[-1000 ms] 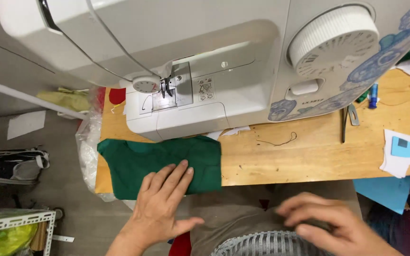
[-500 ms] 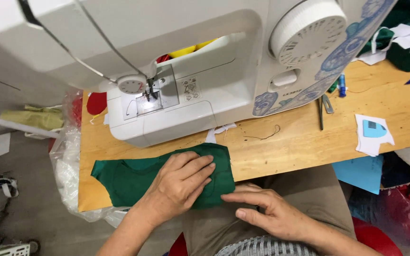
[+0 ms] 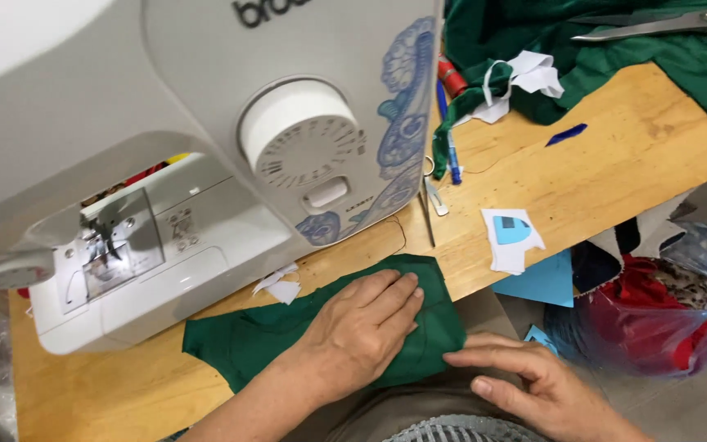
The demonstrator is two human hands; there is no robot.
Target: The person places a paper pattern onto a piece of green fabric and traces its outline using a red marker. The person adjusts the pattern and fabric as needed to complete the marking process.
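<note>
Head view of a sewing bench. A flat piece of dark green fabric (image 3: 288, 340) lies on the near edge of the light wooden table (image 3: 615, 155), its long axis running left to right, parallel to that edge and just in front of the white sewing machine (image 3: 206, 164). The left hand (image 3: 362, 327) rests palm down on the right half of the piece, fingers extended and close together, pointing toward the far right; it presses the cloth flat and grasps nothing. The right hand (image 3: 533, 385) sits nearer and to the right, its fingertips touching the cloth's near right edge where the piece overhangs the table; whether they pinch the edge or only rest on it cannot be told. Both hands thus bear on the right end, leaving the left end free. The machine's needle and presser foot (image 3: 108, 237) lie to the far left of the hands, beyond that free left end, so the cloth's long axis points roughly toward the needle plate. A small white and blue paper scrap (image 3: 513, 237) lies to the right; long metal scissors (image 3: 656, 23) rest far right on heaped green cloth (image 3: 583, 65)
</note>
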